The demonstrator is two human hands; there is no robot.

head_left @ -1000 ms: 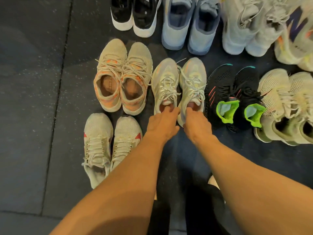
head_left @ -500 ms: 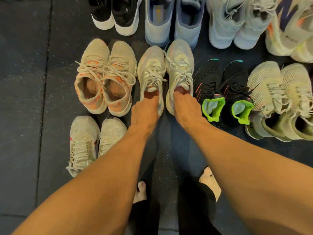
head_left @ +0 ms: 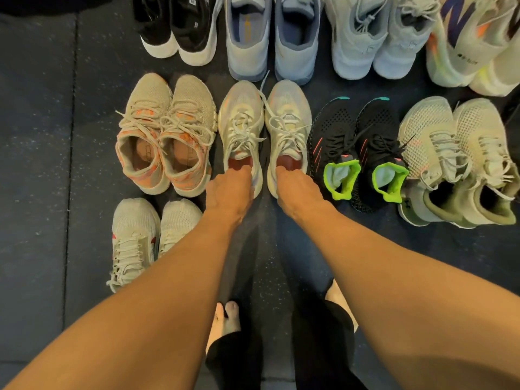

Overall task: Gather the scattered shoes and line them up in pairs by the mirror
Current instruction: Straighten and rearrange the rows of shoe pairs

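Fingers (head_left: 239,172) of the left hand (head_left: 229,192) curl into the heel opening of the left pale sneaker (head_left: 241,128); the right hand (head_left: 299,194) hooks the right pale sneaker (head_left: 287,125) likewise. Both shoes stretch straight ahead of the fingers, toes away, a narrow gap between them, so each hand sits nearest its own shoe for any nudge inward.

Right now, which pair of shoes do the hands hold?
The pale pair with red insoles in the middle row: the left hand and right hand each grip a heel. It stands between the orange-trimmed pair and the black pair.
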